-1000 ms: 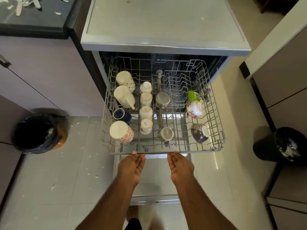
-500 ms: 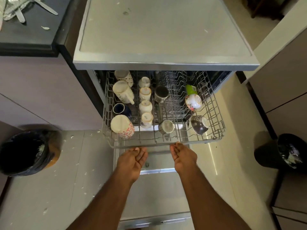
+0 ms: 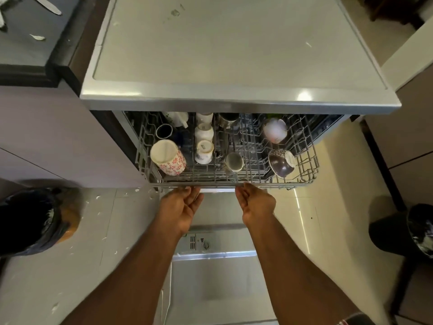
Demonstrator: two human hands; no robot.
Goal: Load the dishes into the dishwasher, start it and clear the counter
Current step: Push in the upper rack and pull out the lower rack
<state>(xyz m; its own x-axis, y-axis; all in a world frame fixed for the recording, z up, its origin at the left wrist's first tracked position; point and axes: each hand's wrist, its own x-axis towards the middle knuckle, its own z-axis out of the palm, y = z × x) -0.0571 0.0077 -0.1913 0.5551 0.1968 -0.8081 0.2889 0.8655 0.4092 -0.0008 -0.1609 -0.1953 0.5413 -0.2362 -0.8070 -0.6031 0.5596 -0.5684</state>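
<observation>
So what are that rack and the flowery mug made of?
The rack looks like thin metal wire with a grey coating, going by its matte open grid. The flowery mug seems glazed ceramic: thick cream wall, soft sheen, printed red flowers. Neither is certain from sight alone.

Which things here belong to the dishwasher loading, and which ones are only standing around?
Belonging to the job:
upper rack
floral mug
dark bowl
steel cup
left hand and right hand, fingertips on the rack's front edge
open dishwasher door

Only standing around:
left bin
right bin
knife on the counter
</observation>
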